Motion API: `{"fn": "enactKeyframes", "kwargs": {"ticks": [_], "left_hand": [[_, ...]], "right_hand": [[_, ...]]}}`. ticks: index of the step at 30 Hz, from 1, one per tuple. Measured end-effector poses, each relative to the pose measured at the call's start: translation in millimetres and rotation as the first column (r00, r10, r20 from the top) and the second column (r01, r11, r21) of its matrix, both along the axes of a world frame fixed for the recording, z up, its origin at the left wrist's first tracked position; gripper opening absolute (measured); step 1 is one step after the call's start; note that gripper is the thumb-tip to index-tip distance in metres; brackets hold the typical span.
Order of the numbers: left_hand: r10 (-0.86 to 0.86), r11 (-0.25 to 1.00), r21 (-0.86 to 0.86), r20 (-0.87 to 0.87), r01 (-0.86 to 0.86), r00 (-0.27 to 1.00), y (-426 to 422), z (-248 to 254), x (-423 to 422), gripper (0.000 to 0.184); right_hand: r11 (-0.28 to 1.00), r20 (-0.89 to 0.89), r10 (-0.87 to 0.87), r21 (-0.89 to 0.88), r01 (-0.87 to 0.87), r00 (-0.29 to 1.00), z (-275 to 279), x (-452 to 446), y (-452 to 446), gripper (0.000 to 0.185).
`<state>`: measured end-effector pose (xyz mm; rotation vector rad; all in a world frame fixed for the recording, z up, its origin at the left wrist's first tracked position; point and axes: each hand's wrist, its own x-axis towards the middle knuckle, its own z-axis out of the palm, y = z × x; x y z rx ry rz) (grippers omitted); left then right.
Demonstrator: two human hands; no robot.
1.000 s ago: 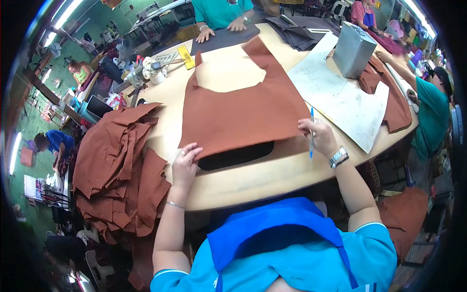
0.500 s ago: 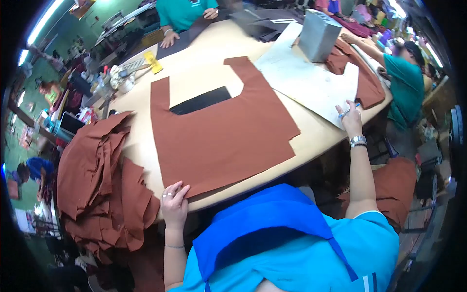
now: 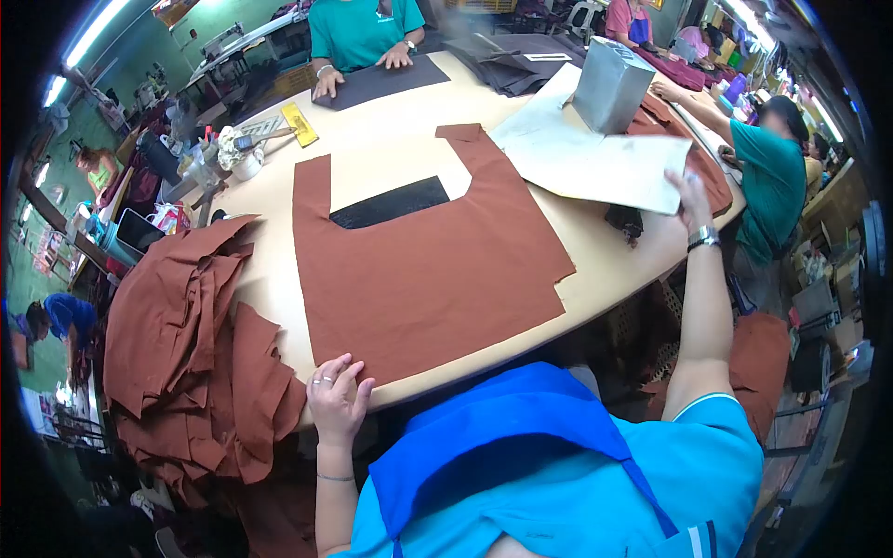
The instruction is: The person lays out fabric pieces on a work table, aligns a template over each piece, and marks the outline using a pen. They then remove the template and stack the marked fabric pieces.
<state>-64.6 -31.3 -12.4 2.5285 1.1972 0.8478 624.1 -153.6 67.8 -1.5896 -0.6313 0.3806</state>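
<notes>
A brown fabric piece (image 3: 428,270) with two strap-like arms lies flat on the table, a black patch (image 3: 395,203) showing in the gap between them. At its near left corner rests my left hand (image 3: 339,400), fingers apart and slightly curled, gripping nothing. My right hand (image 3: 689,203) is closed on the right end of a large white pattern sheet (image 3: 595,167), which is tilted up off the table. A grey metal block (image 3: 612,86) stands at the sheet's far side. Whether a pen is still in my right hand is hidden.
Brown fabric pieces (image 3: 177,325) hang in a heap over the table's left edge. A yellow tool (image 3: 299,125) and a brush (image 3: 260,139) on a white container lie at the back left. Co-workers in green shirts stand across (image 3: 367,33) and at the right (image 3: 767,167).
My right hand has taken hold of the white sheet and raised its near right end; the blue pen no longer shows. One strap end of the brown fabric is now folded over.
</notes>
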Motion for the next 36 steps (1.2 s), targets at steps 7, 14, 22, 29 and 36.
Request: {"fn": "enactKeyframes", "kwargs": {"ticks": [7, 14, 22, 29, 36], "left_hand": [[0.049, 0.998, 0.03, 0.014, -0.049, 0.999, 1.3, 5.0, 4.2, 0.028], [-0.049, 0.983, -0.145, 0.388, 0.114, 0.92, 34.7, 40.8, 48.4, 0.028], [0.426, 0.099, -0.569, 0.766, 0.816, 0.482, 69.8, 45.0, 134.2, 0.084], [0.553, 0.099, -0.47, 0.759, 0.877, 0.344, 85.9, 26.0, 126.5, 0.063], [0.436, 0.711, -0.658, 0.69, 0.249, 0.577, 104.5, 17.0, 27.4, 0.068]], "right_hand": [[0.987, 0.483, 0.083, 0.083, -0.14, 0.872, 177.0, -91.3, 59.2, 0.033], [0.863, 0.246, 0.369, 0.269, -0.429, 0.896, 229.4, -138.6, 89.7, 0.039], [0.629, 0.009, 0.713, 0.435, -0.645, 0.701, 208.5, -227.6, 110.7, 0.036], [0.754, -0.086, 0.61, 0.367, -0.544, 0.787, 137.9, -258.6, 99.7, 0.056], [0.817, -0.076, 0.571, -0.047, -0.575, 0.818, 16.5, -194.5, 60.2, 0.05]]}}
